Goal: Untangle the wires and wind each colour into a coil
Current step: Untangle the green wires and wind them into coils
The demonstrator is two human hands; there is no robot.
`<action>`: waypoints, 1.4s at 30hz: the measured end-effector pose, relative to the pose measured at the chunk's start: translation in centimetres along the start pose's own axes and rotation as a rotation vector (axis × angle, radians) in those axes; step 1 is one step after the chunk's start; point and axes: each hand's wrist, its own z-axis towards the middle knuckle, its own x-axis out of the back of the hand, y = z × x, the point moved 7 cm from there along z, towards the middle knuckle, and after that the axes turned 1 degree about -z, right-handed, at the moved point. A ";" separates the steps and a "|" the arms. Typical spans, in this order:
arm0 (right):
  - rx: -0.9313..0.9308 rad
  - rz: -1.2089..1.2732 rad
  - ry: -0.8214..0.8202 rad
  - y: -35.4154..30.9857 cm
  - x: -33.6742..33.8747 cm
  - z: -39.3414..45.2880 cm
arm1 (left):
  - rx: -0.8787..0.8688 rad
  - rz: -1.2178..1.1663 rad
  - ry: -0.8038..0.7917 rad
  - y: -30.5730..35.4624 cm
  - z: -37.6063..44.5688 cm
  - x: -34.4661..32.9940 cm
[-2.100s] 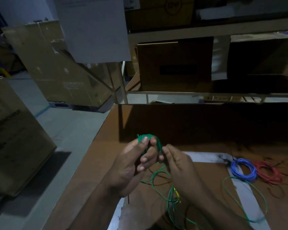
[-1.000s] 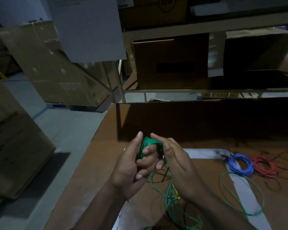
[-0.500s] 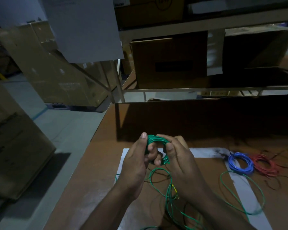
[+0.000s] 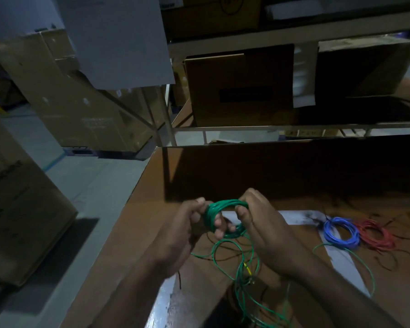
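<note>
Green coil [image 4: 225, 210] is up off the tabletop [image 4: 137, 233], held between both hands in front of me. My left hand [image 4: 175, 240] has its fingers curled through the loop and its thumb pressing on top; my right hand [image 4: 263, 230] pinches the far side, so each grip is clamped on the green bundle. From the coil's underside the loose green wire [image 4: 242, 263] drops away, loops across the tabletop, and swings out wide to the right. A fair length is left to take in, I'd say. The trick now, as I judge it: keep the left grip firm so the turns don't spring open, let the right slide down the tail and lay each new turn flat beside the last. There's a yellow bit [image 4: 246, 271] caught in the loose strands below, a likely snag. Off to the right, the blue coil [image 4: 341, 234] and red coil [image 4: 374, 236] lie side by side, touching or nearly so.
</note>
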 end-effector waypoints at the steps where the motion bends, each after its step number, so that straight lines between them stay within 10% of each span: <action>1: 0.043 -0.051 -0.044 -0.3 0.0 0.0 | 0.065 0.047 -0.040 0.2 -0.1 0.3; 10: 0.252 -0.282 -0.154 -2.0 0.0 0.1 | 0.116 0.360 -0.063 0.6 -0.6 -0.4; 20: -0.001 0.108 0.188 -1.2 0.8 -0.5 | -0.108 -0.075 0.208 -1.4 -0.7 -3.2; 27: 0.059 -0.055 0.003 -0.7 0.2 -0.5 | 0.044 0.261 -0.058 -0.4 -0.4 -1.8; 42: 0.026 0.171 0.114 0.8 2.3 -0.9 | -0.101 0.352 0.047 0.2 -0.6 -2.1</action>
